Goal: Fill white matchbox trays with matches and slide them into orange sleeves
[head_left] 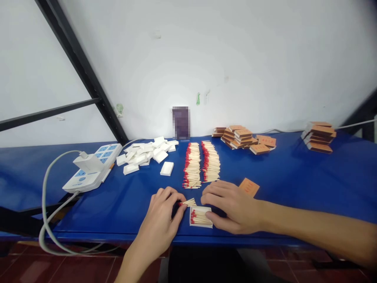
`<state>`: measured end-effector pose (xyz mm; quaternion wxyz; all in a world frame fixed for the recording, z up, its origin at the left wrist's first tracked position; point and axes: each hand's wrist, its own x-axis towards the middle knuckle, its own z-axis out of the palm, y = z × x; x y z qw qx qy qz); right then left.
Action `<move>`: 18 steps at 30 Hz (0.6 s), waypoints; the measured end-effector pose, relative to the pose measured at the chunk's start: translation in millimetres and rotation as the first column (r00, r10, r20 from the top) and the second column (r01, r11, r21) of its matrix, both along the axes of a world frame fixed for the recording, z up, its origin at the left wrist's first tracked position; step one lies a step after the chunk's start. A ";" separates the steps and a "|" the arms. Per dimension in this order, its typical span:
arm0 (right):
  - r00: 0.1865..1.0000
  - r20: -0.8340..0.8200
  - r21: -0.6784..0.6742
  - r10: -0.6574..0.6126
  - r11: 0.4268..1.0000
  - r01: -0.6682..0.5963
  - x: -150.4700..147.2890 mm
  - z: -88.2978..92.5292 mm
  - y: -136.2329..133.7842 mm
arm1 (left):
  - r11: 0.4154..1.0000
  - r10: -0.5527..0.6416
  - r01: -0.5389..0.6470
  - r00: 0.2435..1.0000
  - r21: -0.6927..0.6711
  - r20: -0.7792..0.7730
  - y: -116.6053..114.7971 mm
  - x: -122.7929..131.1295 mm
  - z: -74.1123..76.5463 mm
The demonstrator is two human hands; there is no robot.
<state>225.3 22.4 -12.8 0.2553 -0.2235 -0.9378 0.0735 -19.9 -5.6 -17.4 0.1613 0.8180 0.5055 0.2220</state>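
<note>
A small bunch of red-tipped matches (190,202) is pinched by the heads between the thumb and fingers of my left hand (165,216). Just below and to the right lies a white matchbox tray (201,225) with several matches inside, heads to the left. My right hand (232,206) curves around the tray's right side, its thumb at the match ends in the tray and its fingers apart above it. Beyond my hands, two long rows of loose matches, a left row (192,165) and a right row (211,162), lie on the blue table (118,208).
White matchbox trays (143,152) are heaped at the back left, with a single white tray (167,168) nearer. Orange-brown matchbox sleeves (241,137) pile at the back right, and a stack (320,137) stands farther right. One sleeve (249,187) lies behind my right wrist. A corded power strip (94,169) sits left.
</note>
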 end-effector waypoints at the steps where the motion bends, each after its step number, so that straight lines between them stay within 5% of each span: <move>1: 1.000 -0.004 -0.005 0.026 1.000 -0.026 -0.1 -0.5 0.1 | 1.000 -0.003 0.003 1.000 -0.003 0.000 0.0 -0.2 0.2; 18: 0.983 0.062 -0.094 0.174 0.981 -0.168 1.2 2.3 6.0 | 1.000 -0.017 0.018 1.000 0.015 -0.020 0.1 0.2 1.6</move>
